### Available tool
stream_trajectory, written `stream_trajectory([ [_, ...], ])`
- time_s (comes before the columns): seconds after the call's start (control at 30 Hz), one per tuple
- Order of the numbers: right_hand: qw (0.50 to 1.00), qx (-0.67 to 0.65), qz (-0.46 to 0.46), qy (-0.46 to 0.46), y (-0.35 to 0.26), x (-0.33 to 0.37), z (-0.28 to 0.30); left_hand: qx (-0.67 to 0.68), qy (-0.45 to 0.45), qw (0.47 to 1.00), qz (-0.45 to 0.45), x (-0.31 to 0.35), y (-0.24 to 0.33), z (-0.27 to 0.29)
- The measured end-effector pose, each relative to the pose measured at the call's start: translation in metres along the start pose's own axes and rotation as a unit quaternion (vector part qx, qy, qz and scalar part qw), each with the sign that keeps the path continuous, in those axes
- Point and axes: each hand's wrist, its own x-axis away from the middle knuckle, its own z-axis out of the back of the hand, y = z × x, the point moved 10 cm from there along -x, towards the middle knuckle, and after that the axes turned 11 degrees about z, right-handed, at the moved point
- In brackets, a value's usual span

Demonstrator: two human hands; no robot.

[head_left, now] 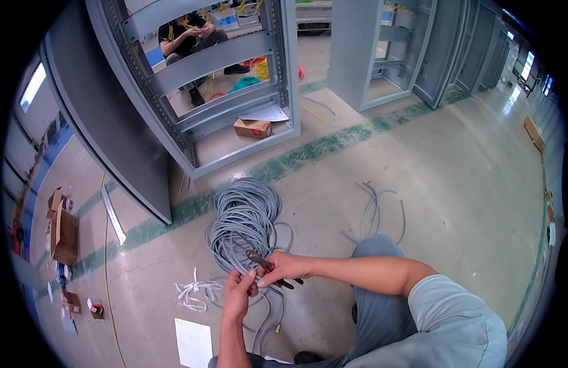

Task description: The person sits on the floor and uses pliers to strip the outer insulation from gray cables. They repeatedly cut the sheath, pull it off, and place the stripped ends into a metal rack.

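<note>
A big bundle of grey cable (248, 205) lies coiled on the floor in front of me. My right hand (284, 268) is closed around pliers (257, 257) with dark jaws, which point up and left over the near edge of the coil; the handle ends stick out below my fingers. Close beside it, my left hand (238, 293) pinches a strand of the grey cable, its fingertips almost meeting my right hand. Exactly where the strand ends is hidden by my fingers. Loose cable tails (270, 313) trail on the floor between my forearms.
White strapping (197, 289) and a white sheet (194, 343) lie to the left. Cut cable pieces (376, 211) rest at right. An open grey cabinet frame (210, 61) holding a small carton (252, 127) stands ahead. Behind it sits another person (189, 37). Cardboard boxes (63, 233) stand far left.
</note>
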Motion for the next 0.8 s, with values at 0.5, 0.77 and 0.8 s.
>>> stream_trajectory([
  [0.5, 0.999, 0.025, -0.025, 0.028, 0.009, 0.002, 0.002, -0.047, -0.021, 0.999, 0.009, 0.004, 0.001, 0.001],
  [0.77, 0.996, -0.036, -0.076, -0.026, 0.016, 0.007, -0.007, -0.025, -0.007, 0.999, 0.024, 0.007, 0.011, 0.014],
  [0.8, 0.997, -0.023, -0.068, -0.025, 0.014, 0.007, -0.007, -0.022, -0.009, 0.999, 0.022, 0.007, 0.010, 0.013],
])
